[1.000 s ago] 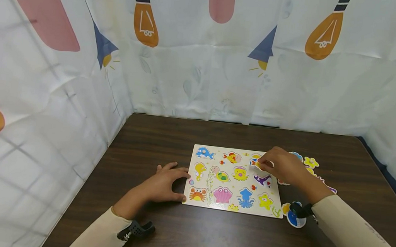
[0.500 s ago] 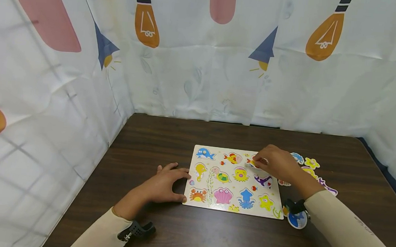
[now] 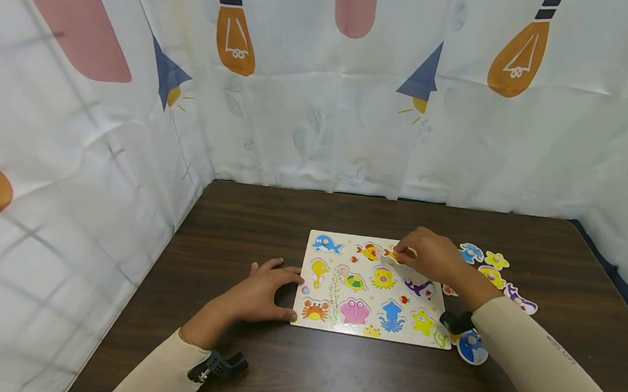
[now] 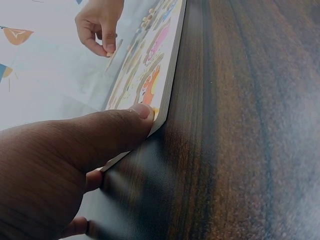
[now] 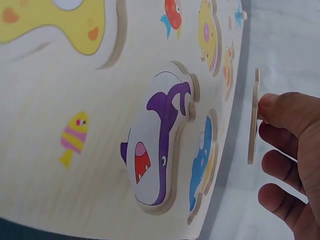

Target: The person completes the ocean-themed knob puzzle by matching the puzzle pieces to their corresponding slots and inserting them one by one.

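A pale wooden puzzle board (image 3: 342,330) printed with sea creatures lies flat on the table. My left hand (image 3: 265,290) rests at its left side, fingers spread along the edge; in the left wrist view the thumb (image 4: 135,116) presses on the near corner. My right hand (image 3: 431,254) pinches a thin wooden puzzle piece (image 5: 254,120) between thumb and fingers, above the back part of the board. The piece appears edge-on in the right wrist view; a bit of orange fish (image 3: 389,253) shows by the fingertips in the head view. A whale piece with a knob (image 3: 324,243) sits at the back-left.
Several loose pieces lie right of the board, including a blue one (image 3: 471,253), a yellow flower-like one (image 3: 496,260), a purple-edged one (image 3: 520,298) and a round blue one (image 3: 471,349). The right forearm partly covers this side. A patterned curtain (image 3: 319,129) hangs behind the dark table (image 3: 268,211).
My right hand has moved left over the board with the puzzle piece, from the back-right recess towards the red-and-yellow fish recess. The left hand stays at the board's edge.
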